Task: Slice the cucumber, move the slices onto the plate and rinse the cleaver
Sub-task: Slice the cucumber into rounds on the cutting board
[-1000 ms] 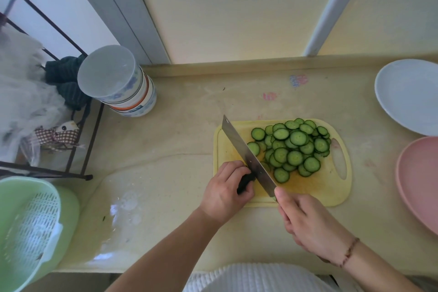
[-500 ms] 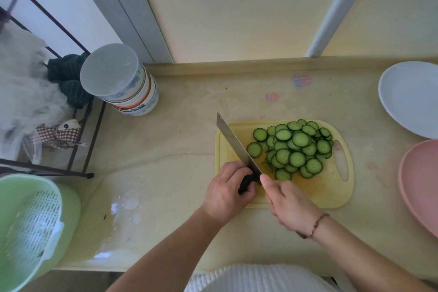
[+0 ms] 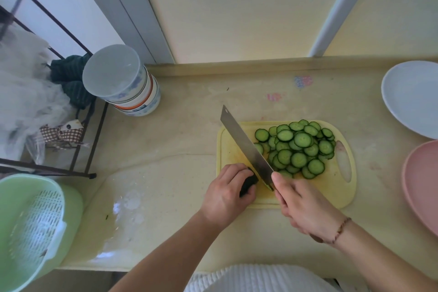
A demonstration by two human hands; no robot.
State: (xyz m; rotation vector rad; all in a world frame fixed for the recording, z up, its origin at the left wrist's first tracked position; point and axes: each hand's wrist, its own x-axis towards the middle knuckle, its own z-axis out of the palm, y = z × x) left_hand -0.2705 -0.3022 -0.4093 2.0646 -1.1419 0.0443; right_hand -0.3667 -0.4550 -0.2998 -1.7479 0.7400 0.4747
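Left hand (image 3: 226, 194) grips the black handle of the cleaver (image 3: 246, 148), blade angled across the yellow cutting board (image 3: 331, 193). Right hand (image 3: 301, 206) touches the blade's near end with straight fingers. Cucumber slices (image 3: 297, 148) sit heaped just right of the blade; white plate (image 3: 412, 97) and pink plate (image 3: 422, 185) wait far right.

I see slices (image 3: 296, 149) piled on the board (image 3: 336, 194) at centre frame, plates (image 3: 412, 99) right, bowls (image 3: 123, 83) upper left.

Both forearms are bare, no sleeves reaching the wrists. Just behind the right hand (image 3: 305, 206), a thin reddish-brown braided bracelet (image 3: 341, 230) circles the wrist. Behind the left hand (image 3: 225, 194), the wrist is bare. A white ribbed-knit top (image 3: 258, 278) covers the torso below both arms.
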